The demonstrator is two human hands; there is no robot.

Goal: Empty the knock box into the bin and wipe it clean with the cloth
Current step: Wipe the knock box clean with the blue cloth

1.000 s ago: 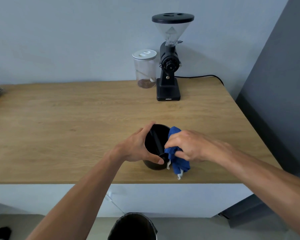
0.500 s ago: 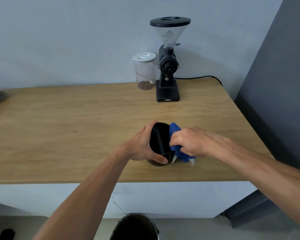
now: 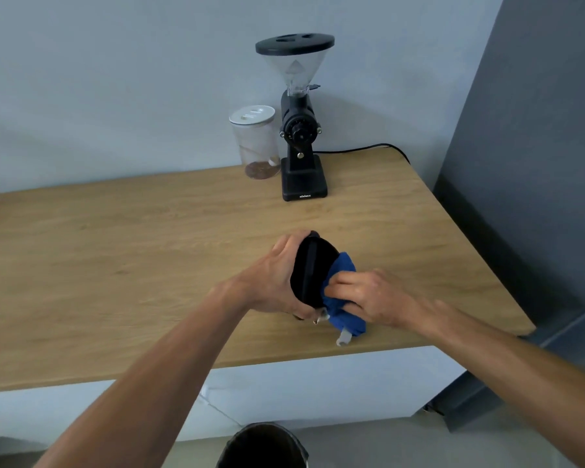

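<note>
With the left hand [image 3: 277, 282] clamped around the tilted knock box [image 3: 313, 271], the right hand [image 3: 368, 295], pinching the cloth [image 3: 343, 309], should press firmly just inside that grip.

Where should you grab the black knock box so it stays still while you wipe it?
Probably around its round outer wall from the left, as the left hand does. That leaves the knock box mouth open for the right hand with the cloth.

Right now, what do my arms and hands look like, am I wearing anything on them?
Both arms are bare as far up as the picture shows: no sleeves, gloves, watch or bracelet. The left hand and right hand carry no rings that I can make out, though the right hand is slightly blurred.
</note>
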